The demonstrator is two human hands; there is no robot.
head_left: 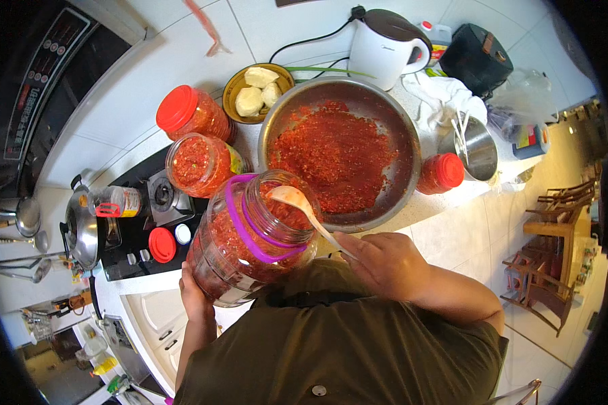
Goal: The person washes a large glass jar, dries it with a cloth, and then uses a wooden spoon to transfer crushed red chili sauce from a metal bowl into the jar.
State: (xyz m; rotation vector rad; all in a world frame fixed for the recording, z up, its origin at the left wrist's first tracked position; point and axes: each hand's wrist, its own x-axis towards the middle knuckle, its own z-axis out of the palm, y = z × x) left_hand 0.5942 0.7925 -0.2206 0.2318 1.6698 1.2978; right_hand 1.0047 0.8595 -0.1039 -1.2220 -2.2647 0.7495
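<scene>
Tilted toward a wide steel basin (407, 169), a big glass jar (213, 236) with a purple handle ring holds red chopped chili. My left hand (196, 297) grips its lower side. In my right hand (388, 264) is the handle of a pale spoon (292, 196), whose bowl sits at the jar's mouth. Red chili paste (334, 158) covers much of the basin's bottom. Left of the basin stand an uncapped jar of chili (194, 162) and a red-lidded jar (186, 111). A smaller red-lidded jar (441, 173) is at the basin's right.
Behind are a brown bowl (232, 86) with pale chunks and a white kettle (378, 54). A steel pot (483, 152) with white utensils stands right. Leftward, a black gas stove (125, 250) carries a red lid (162, 244), a white cap (182, 234), an empty-looking jar (115, 201) and a wok (84, 229).
</scene>
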